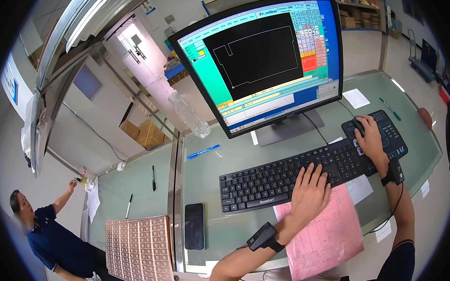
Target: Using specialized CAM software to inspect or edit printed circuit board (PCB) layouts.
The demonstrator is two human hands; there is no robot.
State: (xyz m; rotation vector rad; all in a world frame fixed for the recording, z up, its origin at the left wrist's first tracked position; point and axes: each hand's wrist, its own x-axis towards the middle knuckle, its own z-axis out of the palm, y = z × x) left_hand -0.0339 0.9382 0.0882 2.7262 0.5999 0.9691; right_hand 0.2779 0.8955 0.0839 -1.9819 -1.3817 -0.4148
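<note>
The keyboard (258, 183) sits on the counter (211, 170) below the monitor (262, 65), right under the left hand (310, 191), so from where I stand there is hardly any gap there: the fingers rest on its right-hand part, loose and spread, holding nothing, and most of the letter keys lie off to their left. Whether any key is pressed down I can't tell. Its long axis runs sideways across the person's front, the right end set a little farther away than the left, and its near edge faces the person. The left hand's fingers point away, toward the monitor, roughly across that axis. The mouse (358, 125) lies beyond the keyboard's right end, on the far left corner of the dark mat (392, 132), and the right hand (371, 141) is plainly the nearer one: its fingers curl over the mouse and grasp it, hiding much of its shell. The mouse's nose points away and slightly left, its long axis running more or less in line with the hand, with the cord leading off toward the monitor's stand (284, 131). A pink sheet (327, 238) lies under the left wrist, its far edge close to the keyboard's near edge.
</note>
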